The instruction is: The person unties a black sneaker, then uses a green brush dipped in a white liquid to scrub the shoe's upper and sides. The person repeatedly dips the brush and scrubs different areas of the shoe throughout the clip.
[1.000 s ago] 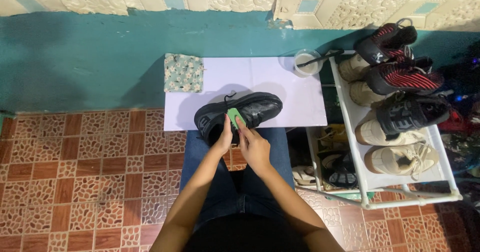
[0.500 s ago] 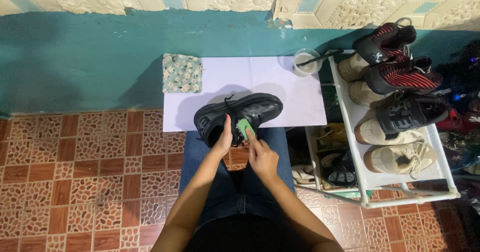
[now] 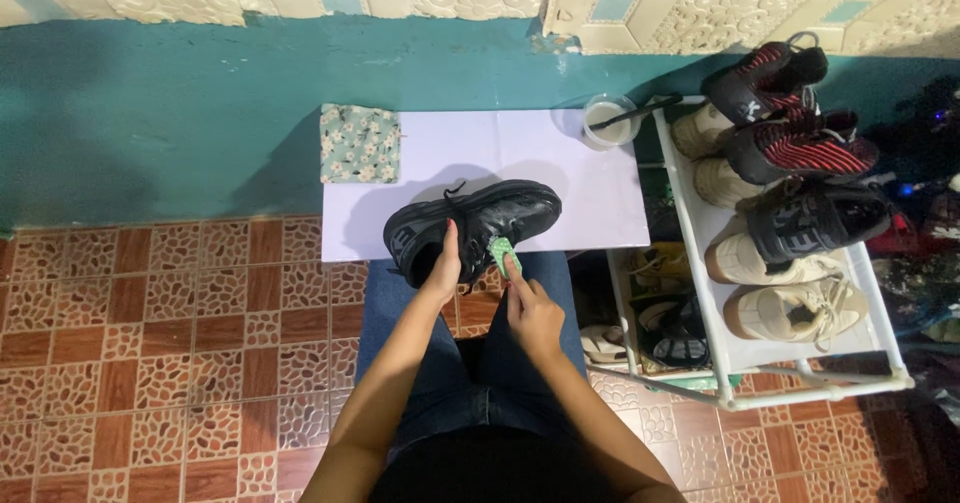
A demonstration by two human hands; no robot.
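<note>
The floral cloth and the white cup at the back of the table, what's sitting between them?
Nothing: in the head view only bare white table runs from the floral cloth to the white cup.

One head-worn camera looks steeply down, fairly near, over the white table (image 3: 610, 213).

My arms are bare all the way up from wrist to where they leave the bottom of the view, no sleeves, no watch, no bracelet on either one. My left hand (image 3: 443, 263) shows red-painted nails, a bright spot of red at a fingertip. My right hand (image 3: 530, 311) carries no ring that I can make out; its nails are too small to tell. Down below, I'm wearing dark blue jeans, the denim running over both thighs with a seam line between them. Closest to the lens there's a black top, just a dark rounded patch at the bottom edge.
</note>
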